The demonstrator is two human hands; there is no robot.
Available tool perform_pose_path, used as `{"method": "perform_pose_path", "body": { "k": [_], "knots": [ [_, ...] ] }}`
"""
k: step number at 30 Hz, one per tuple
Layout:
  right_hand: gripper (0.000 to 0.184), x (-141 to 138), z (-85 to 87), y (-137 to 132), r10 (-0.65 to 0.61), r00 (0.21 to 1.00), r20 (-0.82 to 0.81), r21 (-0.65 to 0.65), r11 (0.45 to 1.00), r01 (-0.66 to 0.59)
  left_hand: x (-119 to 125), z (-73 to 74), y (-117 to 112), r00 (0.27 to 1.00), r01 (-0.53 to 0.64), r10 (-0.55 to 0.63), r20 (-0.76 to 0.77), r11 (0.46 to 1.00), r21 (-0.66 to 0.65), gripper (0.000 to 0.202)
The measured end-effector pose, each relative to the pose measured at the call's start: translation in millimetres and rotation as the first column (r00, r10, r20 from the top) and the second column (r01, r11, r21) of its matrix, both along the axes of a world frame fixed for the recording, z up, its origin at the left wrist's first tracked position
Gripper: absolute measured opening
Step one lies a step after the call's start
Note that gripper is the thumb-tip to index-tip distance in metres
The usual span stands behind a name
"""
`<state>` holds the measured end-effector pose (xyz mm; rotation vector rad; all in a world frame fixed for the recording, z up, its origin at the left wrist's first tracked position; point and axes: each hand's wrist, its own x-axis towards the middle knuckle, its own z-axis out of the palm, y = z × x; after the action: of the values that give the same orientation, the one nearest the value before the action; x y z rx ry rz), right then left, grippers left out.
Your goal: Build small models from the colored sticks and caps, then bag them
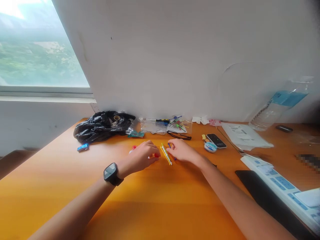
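Here are the two hands, low over the orange-brown table [130,206] and a small gap apart, and right in that gap lies the bundle of yellow and white sticks [166,154], slanting, its near end tipped toward the right hand's side. The left hand [145,154] is palm down, fingers bent, thumb reaching toward the sticks; a red piece [157,155] sits right at its fingertips, though whether it's pinched there I can't tell. Another red piece [134,147] peeks out past the knuckles. Over to the right hand [183,150]: fingers curled, tips pointing in at the sticks, just beside them, and a blue stick [169,145] shows partly behind those fingers; gripped or merely covered, I can't say. A dark watch [110,172] rides the left wrist. Just beyond the hands, a thin black frame [179,135] lies in front of a clear bag of coloured bits [183,126]. Wider now: a crumpled black bag [102,126] at the far left, a small blue packet [83,147] before it, a round case [210,147] right of the right hand, and a white power strip [280,183] along the right side.
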<state>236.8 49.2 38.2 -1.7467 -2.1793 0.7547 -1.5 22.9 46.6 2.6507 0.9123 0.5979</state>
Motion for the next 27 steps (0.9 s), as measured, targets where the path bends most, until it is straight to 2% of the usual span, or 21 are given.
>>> {"method": "perform_pose_path", "body": {
  "k": [4, 9, 12, 15, 18, 20, 22, 24, 25, 27],
  "knots": [
    [0.016, 2.4, -5.9, -1.4, -0.012, 0.998, 0.061, 0.106, 0.994, 0.005, -1.9, -5.9, 4.6, 0.997, -0.072, 0.072, -0.036, 0.997, 0.011, 0.013],
    [0.015, -7.5, -9.8, -6.2, 0.068, 0.996, 0.053, 0.112, 0.991, -0.074, -4.5, -7.3, 11.7, 0.998, 0.008, -0.013, 0.06, 0.997, 0.078, 0.011],
    [0.014, -7.8, 4.1, -10.4, 0.132, 0.991, 0.012, 0.053, 0.99, -0.133, -6.5, -8.6, 13.8, 0.999, -0.027, 0.025, 0.047, 0.999, 0.041, 0.009],
    [0.011, 13.4, 32.9, -11.9, 0.195, 0.98, 0.033, -0.019, 0.981, -0.194, -8.0, -9.7, 13.6, 0.998, -0.055, 0.055, 0.002, 0.997, -0.048, 0.013],
    [0.029, 51.3, 59.6, -9.2, 0.126, 0.97, 0.208, -0.077, 0.991, -0.112, -8.9, -8.9, 13.2, 0.997, -0.077, 0.076, -0.021, 0.995, -0.063, 0.013],
    [0.043, 75.6, 67.6, -5.7, 0.094, 0.916, 0.39, -0.203, 0.979, -0.014, -9.9, -7.0, 13.7, 0.996, -0.084, 0.084, -0.027, 0.996, -0.025, 0.01],
    [0.043, 92.8, 67.2, -2.0, 0.094, 0.863, 0.497, -0.338, 0.937, 0.092, -11.6, -4.3, 14.3, 0.995, -0.095, 0.095, -0.023, 0.995, 0.011, 0.011],
    [0.035, 101.4, 61.9, 0.8, 0.107, 0.854, 0.509, -0.456, 0.875, 0.163, -14.0, -1.1, 14.8, 0.994, -0.113, 0.114, -0.005, 0.993, 0.038, 0.018],
    [0.032, 102.9, 58.7, 1.7, 0.106, 0.863, 0.495, -0.488, 0.855, 0.175, -15.3, 0.5, 15.0, 0.993, -0.122, 0.122, 0.005, 0.991, 0.048, 0.021],
    [0.026, 102.5, 52.6, 2.8, 0.088, 0.891, 0.445, -0.492, 0.856, 0.161, -17.8, 3.6, 15.4, 0.991, -0.131, 0.129, 0.03, 0.989, 0.067, 0.027]
  ]
}}
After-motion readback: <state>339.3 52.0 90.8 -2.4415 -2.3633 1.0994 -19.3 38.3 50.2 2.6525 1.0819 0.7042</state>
